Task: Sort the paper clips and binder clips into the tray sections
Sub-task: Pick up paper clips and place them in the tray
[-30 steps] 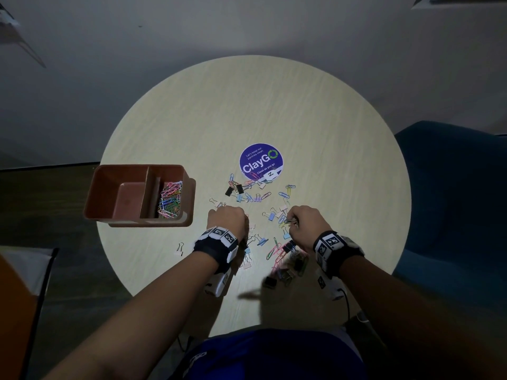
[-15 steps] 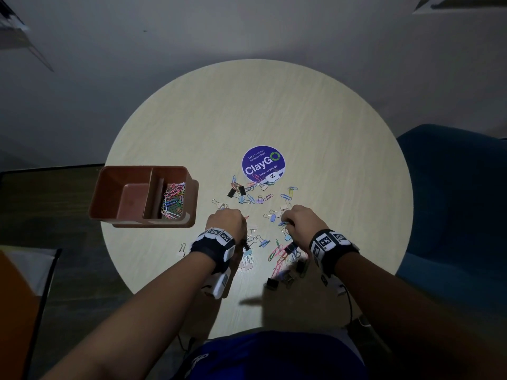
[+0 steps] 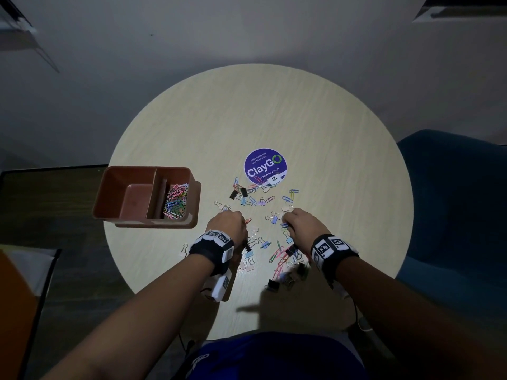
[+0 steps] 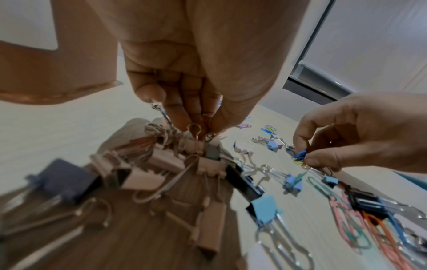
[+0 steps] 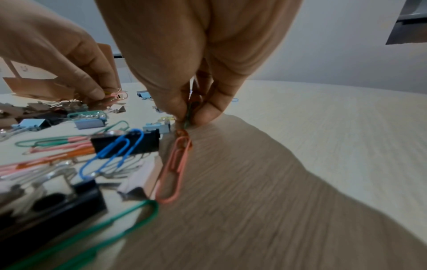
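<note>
1. roughly midway at best — the tray's (image 3: 193, 187) narrow right section holds a heap of coloured paper clips (image 3: 177, 201), while its wide left section looks bare, so no binder clips seem sorted yet.
2. plenty is left: binder clips (image 3: 264, 244) and loose paper clips (image 3: 277, 255) lie mixed across the table (image 3: 315, 127), between the purple claygo sticker (image 3: 265, 166) and the near edge.
3. left hand (image 3: 227, 226) is down in the pile, its grip pinched on wire clips — from the left wrist view it seems to hold a binder clip's handle, though which clips exactly is unclear.
4. right hand (image 3: 301, 224) has its grip closed on a small bunch of paper clips just above the table.
5. hard to make out: the count in either hand, what the wrists cover, and the tray's left floor, dim in shadow.
</note>
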